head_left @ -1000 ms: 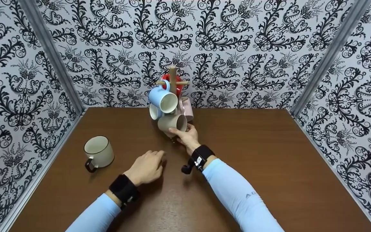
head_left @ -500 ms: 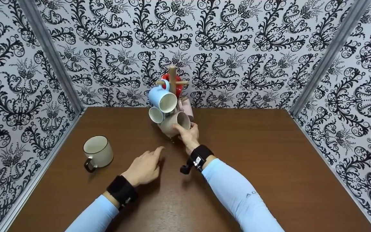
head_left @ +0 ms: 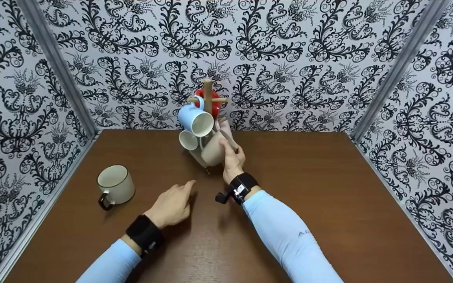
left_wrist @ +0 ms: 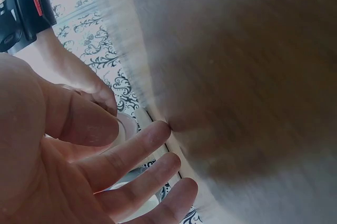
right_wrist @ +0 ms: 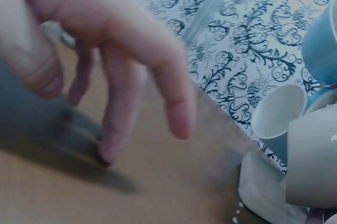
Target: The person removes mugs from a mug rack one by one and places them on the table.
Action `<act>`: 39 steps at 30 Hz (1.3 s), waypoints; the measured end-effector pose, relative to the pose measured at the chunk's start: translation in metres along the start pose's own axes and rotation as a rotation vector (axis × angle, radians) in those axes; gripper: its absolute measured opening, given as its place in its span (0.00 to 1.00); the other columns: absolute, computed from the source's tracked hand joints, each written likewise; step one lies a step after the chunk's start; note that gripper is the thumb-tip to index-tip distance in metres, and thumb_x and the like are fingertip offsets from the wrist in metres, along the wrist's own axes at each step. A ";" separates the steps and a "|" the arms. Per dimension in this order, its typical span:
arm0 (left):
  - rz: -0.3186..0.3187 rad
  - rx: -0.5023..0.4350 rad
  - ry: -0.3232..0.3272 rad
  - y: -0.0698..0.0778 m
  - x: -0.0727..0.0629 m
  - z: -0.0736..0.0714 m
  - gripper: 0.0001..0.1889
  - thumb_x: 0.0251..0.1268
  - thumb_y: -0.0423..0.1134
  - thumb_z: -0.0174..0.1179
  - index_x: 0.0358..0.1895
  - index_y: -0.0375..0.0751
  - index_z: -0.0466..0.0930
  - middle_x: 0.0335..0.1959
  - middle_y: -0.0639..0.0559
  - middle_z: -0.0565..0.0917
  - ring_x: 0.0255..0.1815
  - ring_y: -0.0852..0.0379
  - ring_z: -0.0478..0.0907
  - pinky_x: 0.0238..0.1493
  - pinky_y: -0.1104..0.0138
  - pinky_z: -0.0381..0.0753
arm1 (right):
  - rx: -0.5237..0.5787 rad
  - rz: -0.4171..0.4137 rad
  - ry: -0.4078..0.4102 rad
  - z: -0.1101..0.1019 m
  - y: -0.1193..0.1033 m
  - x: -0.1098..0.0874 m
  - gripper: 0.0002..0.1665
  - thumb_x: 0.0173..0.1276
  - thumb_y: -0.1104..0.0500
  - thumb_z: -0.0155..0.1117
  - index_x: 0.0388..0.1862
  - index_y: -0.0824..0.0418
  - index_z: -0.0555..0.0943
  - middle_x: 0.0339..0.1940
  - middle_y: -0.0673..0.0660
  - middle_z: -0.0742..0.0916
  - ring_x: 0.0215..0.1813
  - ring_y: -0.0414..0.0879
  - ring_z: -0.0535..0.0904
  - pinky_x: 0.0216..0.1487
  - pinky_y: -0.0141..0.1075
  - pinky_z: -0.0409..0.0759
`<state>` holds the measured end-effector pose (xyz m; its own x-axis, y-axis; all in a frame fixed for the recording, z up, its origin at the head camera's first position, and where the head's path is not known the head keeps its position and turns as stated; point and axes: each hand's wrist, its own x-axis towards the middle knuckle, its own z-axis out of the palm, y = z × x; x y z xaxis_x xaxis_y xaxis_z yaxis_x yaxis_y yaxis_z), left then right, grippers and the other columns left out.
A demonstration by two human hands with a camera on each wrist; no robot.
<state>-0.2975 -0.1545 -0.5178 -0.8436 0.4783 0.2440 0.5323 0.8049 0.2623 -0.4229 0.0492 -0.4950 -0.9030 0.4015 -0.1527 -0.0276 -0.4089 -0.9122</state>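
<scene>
My right hand (head_left: 233, 160) grips a beige mug (head_left: 212, 150) against the lower front of a wooden mug tree (head_left: 208, 92), thumb on its outside and its mouth turned away to the right. In the right wrist view the beige mug (right_wrist: 313, 155) hangs above the tree's pale base (right_wrist: 258, 187). My left hand (head_left: 170, 206) hovers over the table in front of the tree, holding nothing, its index finger extended. The left wrist view shows the left hand (left_wrist: 100, 150) with its fingers spread loosely.
On the tree are a light blue mug (head_left: 187, 116), a lower blue mug with a white inside (head_left: 188, 140), a red mug (head_left: 215, 107) and a pink mug (head_left: 226, 127). A cream mug with dark rim and handle (head_left: 120, 188) stands at left. Patterned walls enclose the brown table (head_left: 309, 188).
My right hand has turned the beige mug and shifted it slightly right, so its open mouth has swung out of view. My left index finger has straightened.
</scene>
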 end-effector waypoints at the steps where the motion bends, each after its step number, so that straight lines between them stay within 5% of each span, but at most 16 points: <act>1: 0.000 0.003 0.002 0.000 0.000 0.000 0.32 0.69 0.28 0.58 0.78 0.33 0.71 0.57 0.33 0.92 0.56 0.30 0.88 0.52 0.37 0.90 | 0.021 0.000 0.006 0.002 -0.001 0.002 0.51 0.57 0.46 0.83 0.77 0.64 0.78 0.77 0.67 0.84 0.75 0.60 0.80 0.84 0.51 0.76; 6: 0.001 0.008 0.010 0.000 0.001 -0.003 0.31 0.70 0.28 0.58 0.77 0.33 0.71 0.57 0.33 0.92 0.55 0.31 0.88 0.51 0.37 0.90 | 0.044 0.028 0.020 0.008 -0.007 0.005 0.49 0.64 0.40 0.78 0.78 0.61 0.79 0.73 0.67 0.86 0.71 0.59 0.83 0.82 0.51 0.78; 13: 0.002 -0.007 0.023 0.001 0.002 -0.004 0.30 0.71 0.29 0.58 0.76 0.33 0.72 0.59 0.34 0.91 0.57 0.30 0.87 0.52 0.36 0.90 | -0.003 0.129 0.020 0.009 -0.014 0.000 0.67 0.63 0.26 0.73 0.89 0.63 0.63 0.76 0.66 0.82 0.70 0.58 0.82 0.83 0.48 0.76; 20: 0.008 0.009 0.034 0.001 0.001 -0.004 0.28 0.71 0.28 0.58 0.74 0.34 0.75 0.60 0.36 0.92 0.57 0.32 0.88 0.54 0.37 0.90 | -0.007 0.162 0.028 0.008 -0.016 0.001 0.70 0.60 0.25 0.74 0.85 0.68 0.62 0.73 0.65 0.79 0.66 0.56 0.81 0.78 0.48 0.80; 29: 0.055 0.029 0.041 0.003 0.005 -0.005 0.21 0.71 0.30 0.65 0.66 0.32 0.82 0.52 0.38 0.92 0.53 0.34 0.88 0.52 0.40 0.90 | 0.046 0.111 -0.014 0.012 -0.017 0.004 0.49 0.55 0.39 0.84 0.67 0.64 0.76 0.48 0.56 0.89 0.47 0.48 0.86 0.52 0.39 0.87; 39: 0.032 0.021 -0.016 0.006 0.004 -0.005 0.22 0.73 0.37 0.66 0.65 0.31 0.83 0.53 0.37 0.91 0.55 0.35 0.87 0.53 0.40 0.90 | -0.009 0.100 -0.010 0.008 -0.015 0.001 0.48 0.51 0.39 0.84 0.64 0.64 0.78 0.48 0.57 0.89 0.45 0.49 0.87 0.48 0.39 0.89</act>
<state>-0.2978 -0.1498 -0.5103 -0.8272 0.5094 0.2373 0.5577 0.7960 0.2351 -0.4265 0.0492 -0.4786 -0.9053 0.3510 -0.2393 0.0668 -0.4389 -0.8961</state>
